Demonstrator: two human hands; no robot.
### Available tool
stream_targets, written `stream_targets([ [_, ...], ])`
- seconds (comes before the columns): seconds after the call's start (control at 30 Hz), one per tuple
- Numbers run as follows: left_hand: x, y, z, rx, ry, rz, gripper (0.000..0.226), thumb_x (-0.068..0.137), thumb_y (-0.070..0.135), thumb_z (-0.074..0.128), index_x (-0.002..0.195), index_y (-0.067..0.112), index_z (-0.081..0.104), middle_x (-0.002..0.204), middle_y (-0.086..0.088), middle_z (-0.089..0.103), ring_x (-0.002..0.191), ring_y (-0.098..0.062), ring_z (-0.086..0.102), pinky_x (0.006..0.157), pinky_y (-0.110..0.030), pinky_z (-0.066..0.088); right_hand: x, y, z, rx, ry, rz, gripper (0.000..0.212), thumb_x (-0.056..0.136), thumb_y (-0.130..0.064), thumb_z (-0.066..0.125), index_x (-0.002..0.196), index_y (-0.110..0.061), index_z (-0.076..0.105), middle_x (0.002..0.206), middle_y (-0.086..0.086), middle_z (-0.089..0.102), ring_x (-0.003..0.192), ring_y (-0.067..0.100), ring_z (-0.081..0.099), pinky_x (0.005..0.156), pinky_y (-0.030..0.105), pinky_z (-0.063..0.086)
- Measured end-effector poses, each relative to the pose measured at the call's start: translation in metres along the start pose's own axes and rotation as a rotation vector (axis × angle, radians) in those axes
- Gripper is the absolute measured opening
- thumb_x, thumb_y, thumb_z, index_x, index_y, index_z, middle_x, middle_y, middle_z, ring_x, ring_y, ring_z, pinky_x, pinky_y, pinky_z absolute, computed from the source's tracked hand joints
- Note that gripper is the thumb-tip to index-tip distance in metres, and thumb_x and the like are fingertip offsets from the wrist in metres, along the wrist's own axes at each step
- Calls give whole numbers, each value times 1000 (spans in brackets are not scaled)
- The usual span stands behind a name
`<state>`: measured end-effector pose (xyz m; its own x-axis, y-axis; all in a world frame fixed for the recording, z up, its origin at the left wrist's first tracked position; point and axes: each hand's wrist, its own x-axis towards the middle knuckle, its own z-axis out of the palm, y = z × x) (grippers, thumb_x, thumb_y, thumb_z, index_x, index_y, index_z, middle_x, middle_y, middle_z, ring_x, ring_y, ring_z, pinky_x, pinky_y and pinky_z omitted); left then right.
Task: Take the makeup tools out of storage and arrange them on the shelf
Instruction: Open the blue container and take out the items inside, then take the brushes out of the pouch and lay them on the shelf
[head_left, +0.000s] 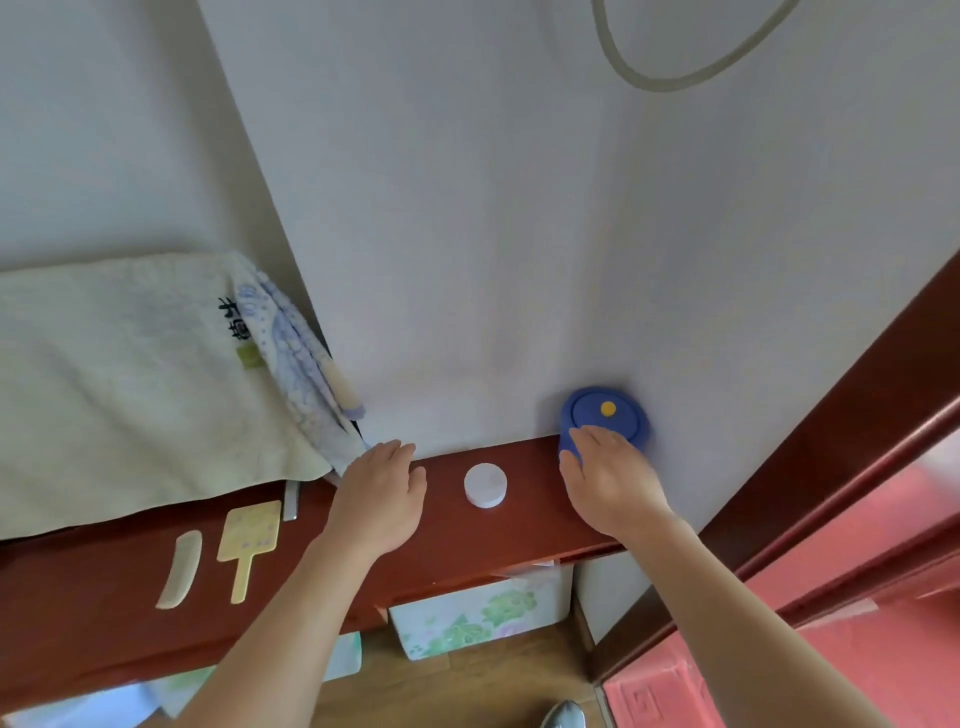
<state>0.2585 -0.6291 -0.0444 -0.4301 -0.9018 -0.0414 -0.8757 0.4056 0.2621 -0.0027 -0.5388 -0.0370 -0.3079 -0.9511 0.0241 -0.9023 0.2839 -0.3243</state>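
Note:
A round blue case (605, 413) with a yellow dot on its lid stands at the right end of the dark red wooden shelf (530, 514), against the white wall. My right hand (610, 480) grips its near side, fingers wrapped around the rim. A small white round jar (485, 485) sits on the shelf between my hands. My left hand (382, 493) rests flat on the shelf to the jar's left, fingers apart, holding nothing. Farther left lie a yellow paddle-shaped hand mirror (249, 538) and a pale curved comb (179, 569).
A cream towel (130, 384) with a blue-patterned cloth (301, 364) covers the shelf's left part. A small metal piece (292, 500) lies by the towel's edge. Floral storage boxes (478, 613) stand below the shelf. A dark wooden door frame (831, 441) runs along the right.

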Motion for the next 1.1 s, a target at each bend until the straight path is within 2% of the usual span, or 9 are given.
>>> stream_targets([
  [0.1,-21,-13,-4,-5,47,-17,48,98,38,27,125,11,57,122,-2,60,116,-24,55,96,-40,46,-12,-12,7,16,1,-21,37,100,-33,39,120,-8,58,123,5,59,116,25,50,98,36,39],
  [0.27,-50,-23,-10,-6,86,-98,36,103,26,38,130,10,54,130,-3,58,121,-22,51,100,-36,42,-19,-25,11,10,-52,-59,38,100,-33,39,124,-9,57,126,6,59,120,27,49,102,37,38],
  [0.4,-68,-27,-15,-9,122,-192,35,102,25,41,129,10,54,128,-4,58,121,-23,51,103,-39,42,-10,-31,15,20,-100,-108,29,98,-33,35,96,-13,57,100,1,60,99,25,55,85,39,45],
  [0.5,-82,-22,-21,6,158,-249,36,101,25,41,132,11,53,131,-4,57,122,-24,51,102,-38,41,-2,-36,14,9,-116,-181,27,98,-31,35,90,-12,54,94,2,60,89,24,54,79,39,45],
  [0.67,-104,-16,-26,31,183,-370,37,100,27,39,131,11,54,126,-4,59,114,-24,55,96,-37,45,5,-40,9,-4,-114,-364,27,98,-22,39,100,-5,60,97,7,62,89,28,55,77,37,44],
  [0.77,-120,-10,-27,23,194,-437,35,99,27,37,123,9,56,112,-3,61,107,-26,58,89,-37,47,7,-45,10,-17,-145,-443,38,97,-25,32,104,-3,62,102,9,63,91,29,55,81,38,45],
  [0.9,-147,-7,-24,22,226,-537,39,101,29,38,133,13,54,135,-3,56,126,-22,52,100,-38,47,3,-59,16,-18,-168,-544,41,97,-28,32,105,-2,63,108,12,64,99,34,58,87,41,45],
  [1.0,-170,-6,-22,44,233,-617,42,103,30,36,139,13,49,144,-3,51,128,-20,50,106,-36,42,-6,-74,17,21,-162,-621,34,98,-27,40,112,-5,62,108,9,64,98,30,59,88,38,46],
  [1.1,-196,-10,-21,39,225,-695,47,105,33,32,147,14,41,149,-3,46,139,-21,40,115,-37,35,-21,-93,17,9,-197,-669,55,93,-43,24,116,-9,60,111,6,63,101,28,59,89,38,47],
])
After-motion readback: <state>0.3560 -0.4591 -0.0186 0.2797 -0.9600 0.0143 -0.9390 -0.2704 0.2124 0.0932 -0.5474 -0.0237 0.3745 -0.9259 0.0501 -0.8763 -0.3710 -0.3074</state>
